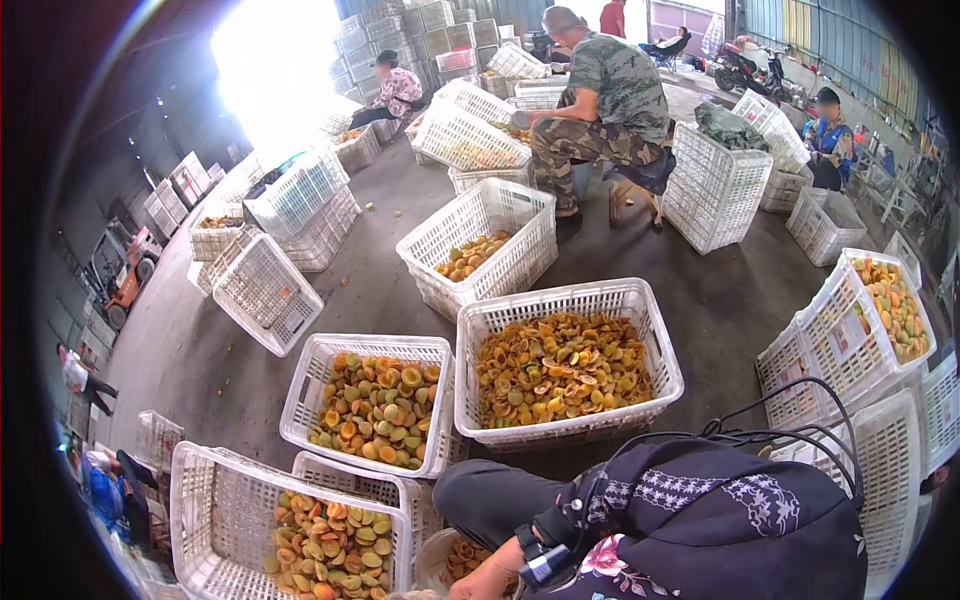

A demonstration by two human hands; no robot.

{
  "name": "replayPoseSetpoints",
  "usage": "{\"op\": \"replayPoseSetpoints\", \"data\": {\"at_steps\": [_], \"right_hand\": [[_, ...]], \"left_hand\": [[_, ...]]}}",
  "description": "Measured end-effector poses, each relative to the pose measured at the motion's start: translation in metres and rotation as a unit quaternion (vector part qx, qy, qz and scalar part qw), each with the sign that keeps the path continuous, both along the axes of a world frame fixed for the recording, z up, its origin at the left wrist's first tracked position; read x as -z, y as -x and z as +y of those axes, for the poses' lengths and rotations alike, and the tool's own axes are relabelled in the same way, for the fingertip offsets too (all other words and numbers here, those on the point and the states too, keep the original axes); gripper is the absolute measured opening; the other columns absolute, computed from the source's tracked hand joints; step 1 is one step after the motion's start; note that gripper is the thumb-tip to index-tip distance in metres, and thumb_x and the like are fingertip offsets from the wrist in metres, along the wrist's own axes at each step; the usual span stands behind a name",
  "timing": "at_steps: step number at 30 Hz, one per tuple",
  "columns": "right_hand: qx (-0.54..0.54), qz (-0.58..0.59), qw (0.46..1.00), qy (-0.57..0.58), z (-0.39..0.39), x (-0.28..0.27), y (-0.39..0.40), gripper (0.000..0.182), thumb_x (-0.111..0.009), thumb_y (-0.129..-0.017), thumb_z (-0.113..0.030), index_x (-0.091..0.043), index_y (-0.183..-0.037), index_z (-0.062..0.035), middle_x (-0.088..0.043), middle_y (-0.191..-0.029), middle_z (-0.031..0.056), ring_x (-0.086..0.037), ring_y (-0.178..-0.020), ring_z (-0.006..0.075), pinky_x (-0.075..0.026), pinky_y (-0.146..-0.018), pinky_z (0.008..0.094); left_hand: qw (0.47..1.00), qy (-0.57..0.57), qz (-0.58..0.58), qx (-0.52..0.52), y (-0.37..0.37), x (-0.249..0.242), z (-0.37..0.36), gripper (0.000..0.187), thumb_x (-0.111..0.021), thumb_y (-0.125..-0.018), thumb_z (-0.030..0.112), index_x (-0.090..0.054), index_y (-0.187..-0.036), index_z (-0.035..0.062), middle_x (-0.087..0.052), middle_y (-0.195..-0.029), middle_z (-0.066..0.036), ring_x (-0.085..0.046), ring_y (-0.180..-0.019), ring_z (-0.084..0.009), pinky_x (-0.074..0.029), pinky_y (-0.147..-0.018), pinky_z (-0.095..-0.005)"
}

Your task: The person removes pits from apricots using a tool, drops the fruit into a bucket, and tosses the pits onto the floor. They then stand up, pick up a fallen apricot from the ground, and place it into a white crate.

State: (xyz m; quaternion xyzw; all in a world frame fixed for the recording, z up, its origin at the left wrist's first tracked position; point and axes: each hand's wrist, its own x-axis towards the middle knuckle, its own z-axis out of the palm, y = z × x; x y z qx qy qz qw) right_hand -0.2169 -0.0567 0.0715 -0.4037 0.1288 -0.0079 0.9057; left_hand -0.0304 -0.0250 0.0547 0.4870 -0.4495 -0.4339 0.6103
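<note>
My grip: one hand [490, 578] is showing, fingers hidden, can't tell if it's closing; it's reaching left into the near bowl [445, 560] of fruit halves.

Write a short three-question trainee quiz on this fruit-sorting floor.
1. True or false: the crate of halved fruit straight ahead is white plastic.
2. What is the visible hand touching? A) a bowl of fruit B) a knife C) a forklift
3. Fill in: the seated person in camouflage works among ___ crates.

Key: 1 true. 2 A, the bowl of fruit. 3 white.
</note>
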Motion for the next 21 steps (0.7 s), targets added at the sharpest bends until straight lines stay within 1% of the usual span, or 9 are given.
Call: {"op": "replayPoseSetpoints", "data": {"at_steps": [2,6,9,13,14,15,16,19,21], "right_hand": [[0.086,-0.012,0.979,0.184,0.003,0.019,-0.008,0.018,-0.062,-0.094,-0.020,-0.057,-0.104,-0.0060,-0.049,-0.068,0.0039,-0.048,-0.058,0.0152,-0.037,-0.050,0.0296],[0.242,-0.035,0.818,0.521,0.012,0.053,-0.022,0.026,-0.069,-0.084,-0.021,-0.059,-0.098,-0.0016,-0.062,-0.080,0.0264,-0.064,-0.077,0.0401,-0.049,-0.067,0.0489],[0.211,-0.005,0.775,0.595,0.015,0.045,-0.017,0.024,-0.063,-0.087,-0.022,-0.057,-0.090,0.0005,-0.060,-0.075,0.0279,-0.061,-0.073,0.0450,-0.048,-0.064,0.0503],[0.151,0.171,0.745,0.627,0.006,0.103,-0.015,0.023,-0.050,-0.096,-0.026,-0.059,-0.107,-0.0084,-0.064,-0.082,0.0170,-0.064,-0.083,0.0307,-0.052,-0.079,0.0389],[0.219,0.206,0.884,0.358,0.002,0.150,-0.018,0.029,-0.046,-0.098,-0.029,-0.064,-0.107,-0.0068,-0.067,-0.088,0.0154,-0.065,-0.087,0.0250,-0.052,-0.082,0.0348],[0.242,0.195,0.866,0.391,0.002,0.149,-0.003,0.034,-0.045,-0.100,-0.030,-0.065,-0.105,-0.0037,-0.068,-0.093,0.0169,-0.065,-0.088,0.0248,-0.053,-0.081,0.0345],[0.286,0.196,0.857,0.382,0.004,0.126,-0.004,0.036,-0.046,-0.100,-0.031,-0.064,-0.104,-0.0007,-0.068,-0.089,0.0167,-0.065,-0.082,0.0279,-0.053,-0.077,0.0358],[0.124,0.290,0.676,0.666,-0.004,0.078,-0.013,0.014,-0.055,-0.086,-0.014,-0.061,-0.082,-0.0021,-0.065,-0.069,0.0183,-0.066,-0.065,0.0362,-0.052,-0.054,0.0453],[0.105,0.271,0.722,0.628,-0.011,0.061,-0.016,0.018,-0.061,-0.081,-0.016,-0.058,-0.091,-0.0012,-0.064,-0.070,0.0206,-0.065,-0.070,0.0407,-0.051,-0.061,0.0499]], "left_hand": [[0.986,-0.043,0.159,0.017,-0.002,0.010,-0.005,0.024,-0.054,-0.096,0.028,-0.059,-0.101,0.0047,-0.059,-0.077,-0.007,-0.056,-0.069,-0.0199,-0.046,-0.062,-0.0333],[0.994,-0.058,0.076,-0.049,0.006,0.000,-0.009,0.024,-0.059,-0.090,0.024,-0.059,-0.101,0.0023,-0.061,-0.083,-0.011,-0.058,-0.076,-0.0242,-0.047,-0.069,-0.0365],[0.994,-0.050,0.023,-0.089,0.008,-0.005,-0.013,0.026,-0.063,-0.085,0.020,-0.060,-0.102,0.0006,-0.062,-0.088,-0.013,-0.059,-0.081,-0.0275,-0.048,-0.074,-0.0389],[0.950,0.032,-0.223,-0.216,-0.008,0.001,-0.022,0.030,-0.068,-0.079,0.016,-0.061,-0.102,-0.0018,-0.064,-0.095,-0.017,-0.060,-0.088,-0.0319,-0.049,-0.081,-0.0421],[0.916,0.063,-0.296,-0.265,-0.015,0.010,-0.016,0.031,-0.069,-0.078,0.015,-0.061,-0.103,-0.0024,-0.064,-0.097,-0.018,-0.061,-0.089,-0.0330,-0.049,-0.082,-0.0429],[0.827,-0.022,-0.510,-0.237,-0.025,0.005,0.001,0.046,-0.073,-0.078,0.015,-0.058,-0.116,-0.0053,-0.065,-0.108,-0.021,-0.061,-0.096,-0.0348,-0.049,-0.088,-0.0410],[0.874,-0.045,-0.428,-0.225,-0.035,0.022,0.002,0.049,-0.074,-0.075,0.012,-0.057,-0.117,-0.0047,-0.063,-0.110,-0.022,-0.060,-0.098,-0.0366,-0.048,-0.090,-0.0415],[0.854,-0.043,-0.480,-0.196,-0.036,0.042,0.023,0.041,-0.067,-0.080,0.007,-0.056,-0.118,-0.0029,-0.062,-0.111,-0.020,-0.061,-0.100,-0.0337,-0.050,-0.089,-0.0401],[0.977,-0.084,0.056,-0.189,-0.020,0.051,0.023,0.021,-0.053,-0.098,0.019,-0.059,-0.109,0.0023,-0.064,-0.094,-0.009,-0.062,-0.076,-0.0152,-0.050,-0.054,-0.0264]]}}
